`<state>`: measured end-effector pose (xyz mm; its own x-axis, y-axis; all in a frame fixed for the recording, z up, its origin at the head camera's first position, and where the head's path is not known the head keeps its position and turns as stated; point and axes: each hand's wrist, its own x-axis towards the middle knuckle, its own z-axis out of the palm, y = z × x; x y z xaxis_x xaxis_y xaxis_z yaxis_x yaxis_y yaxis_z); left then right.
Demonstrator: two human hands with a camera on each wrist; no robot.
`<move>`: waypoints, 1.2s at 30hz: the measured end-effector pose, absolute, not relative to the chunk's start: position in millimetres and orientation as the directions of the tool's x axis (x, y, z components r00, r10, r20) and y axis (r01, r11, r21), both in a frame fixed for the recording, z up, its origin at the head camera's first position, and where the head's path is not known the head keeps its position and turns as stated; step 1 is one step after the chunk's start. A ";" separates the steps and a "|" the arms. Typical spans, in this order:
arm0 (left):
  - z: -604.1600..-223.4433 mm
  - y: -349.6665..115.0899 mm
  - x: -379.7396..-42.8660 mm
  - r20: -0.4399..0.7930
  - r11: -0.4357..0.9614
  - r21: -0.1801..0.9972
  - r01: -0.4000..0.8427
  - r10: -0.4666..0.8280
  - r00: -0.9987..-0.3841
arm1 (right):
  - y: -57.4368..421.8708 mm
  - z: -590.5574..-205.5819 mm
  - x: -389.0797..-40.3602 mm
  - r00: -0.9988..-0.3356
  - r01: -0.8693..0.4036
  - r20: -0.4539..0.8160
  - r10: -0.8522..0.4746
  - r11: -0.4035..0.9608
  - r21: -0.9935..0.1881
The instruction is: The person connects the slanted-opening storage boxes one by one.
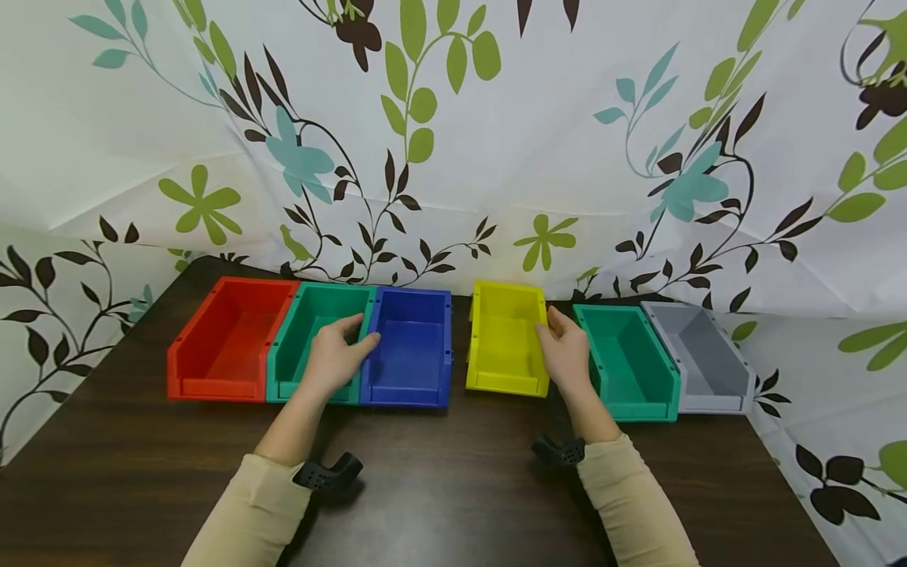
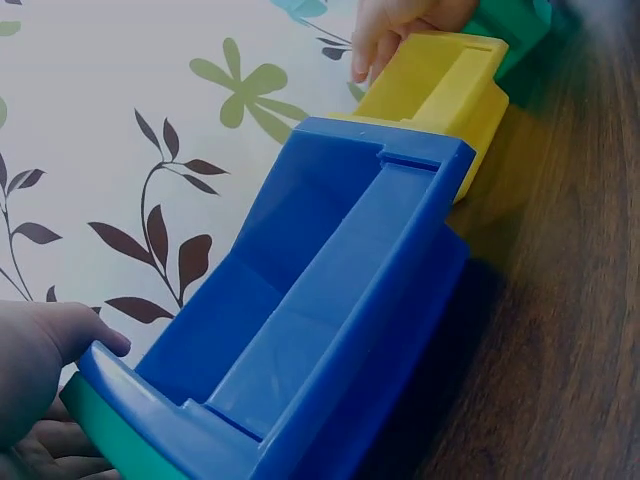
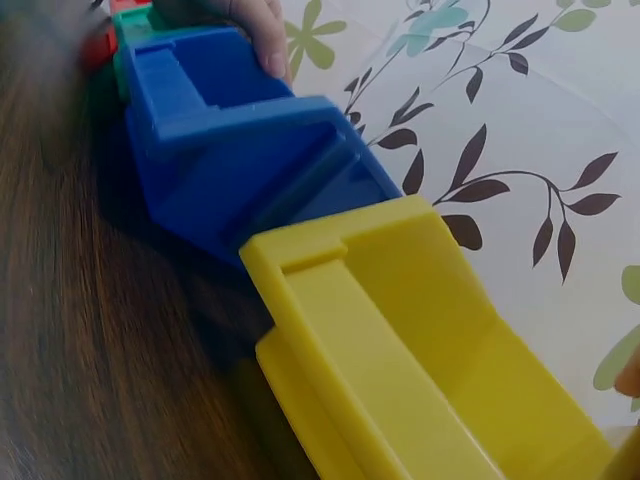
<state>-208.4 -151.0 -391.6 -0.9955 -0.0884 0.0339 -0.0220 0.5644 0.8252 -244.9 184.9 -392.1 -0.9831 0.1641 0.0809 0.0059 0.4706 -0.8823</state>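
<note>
My left hand [image 1: 333,356] is at the rims where the left green bin [image 1: 322,298] and the blue bin [image 1: 404,395] meet. Its thumb lies over the blue bin's left rim, and the other fingers are on the green bin's side, pinching the walls between them. My right hand [image 1: 569,354] grips the right wall of the yellow bin [image 1: 506,383], thumb inside. A gap separates the yellow bin from the blue one. In the right wrist view the yellow bin fills the foreground, with only a fingertip visible at the right edge.
A red bin [image 1: 220,388] stands at the left end, against the left green bin. Right of the yellow bin stand another green bin [image 1: 634,411] and a grey bin [image 1: 716,403]. A leaf-patterned cloth [image 1: 453,181] hangs behind the dark wooden table [image 1: 453,488].
</note>
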 end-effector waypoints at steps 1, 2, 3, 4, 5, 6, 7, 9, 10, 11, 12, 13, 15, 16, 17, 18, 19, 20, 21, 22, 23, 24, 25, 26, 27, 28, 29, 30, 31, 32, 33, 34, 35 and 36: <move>-391.4 -151.0 -208.6 0.031 0.564 0.825 -0.024 -0.088 -0.996 | 184.2 -391.7 -244.9 -0.983 0.034 0.051 0.175 0.452 -0.891; -391.5 -151.0 -208.8 0.029 0.563 0.826 -0.026 -0.089 -0.996 | 183.8 -391.5 -245.1 -0.983 0.062 0.022 0.184 0.436 -0.898; -391.6 -151.0 -209.1 0.027 0.565 0.824 -0.029 -0.090 -0.996 | 183.4 -391.5 -245.2 -0.982 0.091 -0.010 0.191 0.422 -0.902; -391.9 -151.0 -209.3 0.025 0.567 0.823 -0.032 -0.091 -0.996 | 183.4 -391.7 -245.3 -0.980 0.117 -0.038 0.195 0.411 -0.904; -392.2 -150.9 -209.6 0.023 0.567 0.823 -0.034 -0.092 -0.995 | 183.4 -392.0 -245.4 -0.978 0.140 -0.064 0.197 0.399 -0.906; -392.5 -150.8 -209.8 0.021 0.569 0.821 -0.036 -0.093 -0.995 | 183.5 -392.5 -245.5 -0.976 0.158 -0.085 0.200 0.384 -0.910; -392.3 -150.9 -209.9 0.018 0.572 0.819 -0.038 -0.093 -0.996 | 183.5 -392.7 -245.6 -0.975 0.167 -0.097 0.200 0.368 -0.915; -391.6 -151.1 -210.0 0.014 0.574 0.818 -0.042 -0.093 -0.996 | 183.5 -393.2 -245.7 -0.974 0.171 -0.106 0.201 0.340 -0.925; -391.2 -151.0 -210.1 0.013 0.574 0.818 -0.043 -0.093 -0.996 | 183.6 -393.6 -245.8 -0.974 0.168 -0.105 0.201 0.328 -0.930; -390.8 -151.0 -210.2 0.012 0.574 0.818 -0.044 -0.093 -0.996 | 183.6 -394.0 -245.8 -0.974 0.164 -0.103 0.202 0.318 -0.934; -390.3 -151.0 -210.3 0.012 0.574 0.818 -0.044 -0.093 -0.996 | 183.6 -394.3 -245.9 -0.974 0.160 -0.099 0.202 0.309 -0.937; -390.1 -151.0 -210.5 0.012 0.573 0.818 -0.043 -0.092 -0.996 | 183.6 -394.6 -245.8 -0.974 0.155 -0.094 0.204 0.304 -0.940; -389.8 -151.2 -210.7 0.017 0.572 0.820 -0.038 -0.089 -0.996 | 183.6 -395.1 -245.7 -0.975 0.144 -0.083 0.207 0.303 -0.942; -390.0 -151.4 -210.7 0.018 0.571 0.820 -0.036 -0.089 -0.996 | 183.6 -395.2 -245.5 -0.975 0.140 -0.078 0.207 0.305 -0.942; -390.4 -151.6 -210.6 0.018 0.569 0.822 -0.036 -0.090 -0.996 | 183.7 -395.3 -245.3 -0.975 0.137 -0.074 0.209 0.306 -0.942; -391.0 -151.8 -210.4 0.018 0.567 0.823 -0.038 -0.092 -0.996 | 183.7 -395.4 -245.2 -0.975 0.134 -0.070 0.210 0.308 -0.942; -391.6 -151.8 -210.1 0.017 0.565 0.824 -0.041 -0.096 -0.995 | 183.9 -395.4 -244.8 -0.975 0.132 -0.066 0.213 0.310 -0.942; -392.3 -151.8 -209.7 0.015 0.563 0.825 -0.044 -0.101 -0.995 | 183.9 -395.2 -244.4 -0.974 0.131 -0.064 0.215 0.312 -0.941; -393.0 -151.7 -209.3 0.014 0.558 0.828 -0.048 -0.106 -0.994 | 183.9 -395.0 -243.8 -0.974 0.130 -0.062 0.217 0.312 -0.941; -394.0 -151.4 -208.9 0.013 0.552 0.832 -0.052 -0.113 -0.993 | 183.8 -394.2 -243.3 -0.974 0.128 -0.060 0.218 0.314 -0.941; -394.5 -150.9 -208.6 0.013 0.547 0.835 -0.054 -0.118 -0.993 | 183.5 -393.2 -242.7 -0.974 0.126 -0.057 0.220 0.315 -0.941; -395.3 -150.3 -208.3 0.014 0.537 0.842 -0.055 -0.123 -0.992 | 183.3 -392.1 -241.9 -0.974 0.119 -0.050 0.219 0.314 -0.942; -396.0 -149.6 -208.1 0.015 0.527 0.848 -0.055 -0.127 -0.992 | 182.9 -390.7 -240.8 -0.974 0.115 -0.047 0.220 0.310 -0.944; -396.7 -149.0 -208.1 0.017 0.518 0.854 -0.054 -0.131 -0.991 | 182.3 -389.0 -239.7 -0.974 0.111 -0.043 0.221 0.306 -0.946; -397.4 -148.3 -208.2 0.018 0.510 0.859 -0.053 -0.132 -0.991 | 181.7 -387.3 -238.5 -0.975 0.105 -0.038 0.221 0.300 -0.948; -397.8 -147.6 -208.3 0.018 0.503 0.863 -0.053 -0.135 -0.991 | 181.1 -385.3 -237.0 -0.975 0.098 -0.032 0.219 0.295 -0.951; -398.0 -147.0 -208.3 0.017 0.496 0.867 -0.053 -0.135 -0.991 | 180.5 -383.2 -235.5 -0.976 0.090 -0.026 0.217 0.290 -0.953; -398.4 -146.5 -208.3 0.015 0.488 0.871 -0.055 -0.138 -0.990 | 179.9 -381.0 -234.0 -0.977 0.083 -0.020 0.214 0.286 -0.955; -398.3 -146.1 -208.4 0.012 0.486 0.872 -0.057 -0.137 -0.990 | 179.3 -378.7 -232.4 -0.977 0.078 -0.017 0.214 0.284 -0.956; -398.0 -145.7 -208.5 0.010 0.482 0.874 -0.058 -0.137 -0.991 | 178.8 -376.5 -230.9 -0.977 0.072 -0.011 0.212 0.283 -0.957; -397.5 -145.4 -208.5 0.006 0.478 0.876 -0.060 -0.136 -0.991 | 178.5 -374.4 -229.4 -0.978 0.065 -0.005 0.209 0.281 -0.957; -397.0 -145.2 -208.5 0.003 0.474 0.878 -0.062 -0.134 -0.991 | 178.2 -372.2 -228.2 -0.978 0.060 -0.001 0.207 0.280 -0.958; -396.5 -145.1 -208.5 0.000 0.471 0.880 -0.063 -0.133 -0.991 | 177.9 -370.1 -227.3 -0.978 0.057 0.003 0.208 0.282 -0.958; -395.9 -145.0 -208.6 -0.002 0.469 0.881 -0.064 -0.131 -0.991 | 177.7 -368.3 -226.7 -0.978 0.055 0.005 0.209 0.284 -0.957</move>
<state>-208.6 -145.0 -395.9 -0.9914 -0.1310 -0.0025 -0.0641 0.4686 0.8811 -226.7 177.7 -368.3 -0.9779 0.2089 0.0054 0.0553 0.2836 -0.9573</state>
